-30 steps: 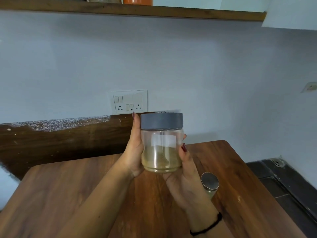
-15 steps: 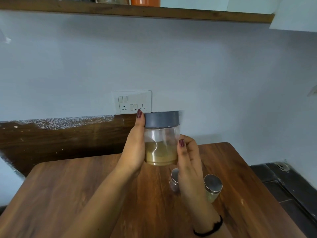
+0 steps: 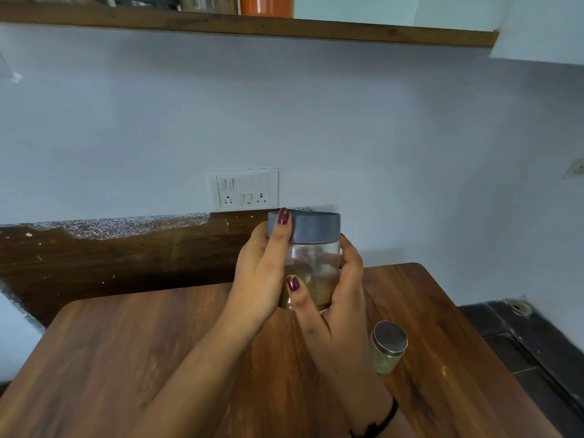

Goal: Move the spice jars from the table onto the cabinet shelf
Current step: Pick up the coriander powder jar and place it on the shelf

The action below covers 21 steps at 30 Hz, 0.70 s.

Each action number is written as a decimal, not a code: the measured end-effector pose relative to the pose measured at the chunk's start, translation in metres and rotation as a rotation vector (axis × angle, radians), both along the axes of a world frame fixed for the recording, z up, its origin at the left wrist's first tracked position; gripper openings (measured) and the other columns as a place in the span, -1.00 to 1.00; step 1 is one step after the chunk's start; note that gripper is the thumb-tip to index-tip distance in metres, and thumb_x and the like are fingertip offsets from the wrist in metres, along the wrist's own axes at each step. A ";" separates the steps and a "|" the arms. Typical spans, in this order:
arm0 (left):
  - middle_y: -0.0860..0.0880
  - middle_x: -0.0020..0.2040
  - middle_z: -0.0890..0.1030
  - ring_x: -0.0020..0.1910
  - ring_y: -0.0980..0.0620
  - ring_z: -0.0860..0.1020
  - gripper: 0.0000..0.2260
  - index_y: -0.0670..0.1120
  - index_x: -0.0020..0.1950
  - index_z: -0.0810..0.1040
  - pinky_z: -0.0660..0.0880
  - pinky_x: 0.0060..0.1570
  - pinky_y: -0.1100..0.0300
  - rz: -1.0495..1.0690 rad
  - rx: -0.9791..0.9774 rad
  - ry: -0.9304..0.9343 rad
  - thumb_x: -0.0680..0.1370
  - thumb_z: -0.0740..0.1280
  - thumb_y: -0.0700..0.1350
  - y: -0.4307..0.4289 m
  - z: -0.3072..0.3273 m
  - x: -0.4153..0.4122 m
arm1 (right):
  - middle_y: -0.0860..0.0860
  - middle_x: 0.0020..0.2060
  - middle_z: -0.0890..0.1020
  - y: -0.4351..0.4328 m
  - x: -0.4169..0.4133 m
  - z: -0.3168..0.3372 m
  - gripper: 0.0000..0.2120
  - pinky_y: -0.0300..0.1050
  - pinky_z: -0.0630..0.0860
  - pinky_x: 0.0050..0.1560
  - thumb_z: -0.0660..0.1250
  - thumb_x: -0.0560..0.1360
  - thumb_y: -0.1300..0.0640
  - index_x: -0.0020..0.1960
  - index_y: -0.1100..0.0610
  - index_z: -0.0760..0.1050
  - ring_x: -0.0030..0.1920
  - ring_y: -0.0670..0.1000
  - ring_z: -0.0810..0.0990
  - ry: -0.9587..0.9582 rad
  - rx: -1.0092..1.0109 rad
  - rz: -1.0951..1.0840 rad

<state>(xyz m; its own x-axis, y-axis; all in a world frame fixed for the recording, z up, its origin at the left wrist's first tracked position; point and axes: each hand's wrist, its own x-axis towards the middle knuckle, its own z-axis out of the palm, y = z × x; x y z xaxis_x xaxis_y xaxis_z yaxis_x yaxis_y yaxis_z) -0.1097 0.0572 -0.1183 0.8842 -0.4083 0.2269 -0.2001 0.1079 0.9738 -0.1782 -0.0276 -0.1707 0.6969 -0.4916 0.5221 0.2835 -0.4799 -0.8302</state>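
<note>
A clear glass spice jar (image 3: 311, 263) with a grey lid and yellowish powder in its lower half is held upright above the wooden table (image 3: 126, 343). My left hand (image 3: 259, 279) wraps its left side, one finger up on the lid. My right hand (image 3: 338, 298) cups its right side and bottom, thumb across the front. A small jar with a metal lid (image 3: 387, 347) stands on the table just right of my right wrist. The wooden cabinet shelf (image 3: 347, 30) runs along the wall high above.
An orange container (image 3: 267, 4) and other dim items stand on the shelf at the top. A white switch and socket plate (image 3: 243, 188) is on the wall behind the jar. A dark floor (image 3: 537, 343) lies to the right of the table.
The jar has shifted slightly right and turned in my hands. My right thumb now lies lower across its front. A second small jar seen on the table half a second ago is hidden now.
</note>
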 end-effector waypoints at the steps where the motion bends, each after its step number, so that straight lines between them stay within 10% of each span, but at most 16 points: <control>1: 0.09 -0.02 0.66 -0.08 0.35 0.62 -0.47 -0.02 0.19 0.54 0.48 -0.23 0.50 -0.025 0.003 0.007 0.46 0.09 0.30 0.001 0.000 0.000 | -0.08 0.39 0.42 0.000 -0.001 -0.001 -0.20 0.00 0.61 0.17 0.32 0.48 -0.26 0.56 0.05 0.11 0.34 -0.01 0.51 -0.008 0.016 -0.003; 7: 0.14 0.19 0.67 0.20 0.20 0.61 -0.44 0.16 0.25 0.57 0.51 0.28 0.10 -0.072 0.043 0.099 0.48 0.05 0.44 0.010 -0.006 0.016 | -0.04 0.27 0.55 0.000 -0.004 -0.001 -0.29 -0.11 0.63 0.10 0.35 0.48 -0.14 0.51 0.09 0.18 0.24 -0.03 0.60 -0.094 0.157 0.078; 21: -0.15 0.17 0.69 0.15 -0.09 0.66 -0.34 -0.05 0.31 0.56 0.55 0.13 0.05 -0.301 -0.086 0.433 0.58 -0.06 0.35 0.014 -0.020 0.026 | 0.12 0.20 0.59 0.009 0.006 -0.009 -0.39 0.11 0.58 0.16 0.30 0.42 -0.15 0.39 0.13 0.38 0.23 0.16 0.60 -0.089 0.617 0.270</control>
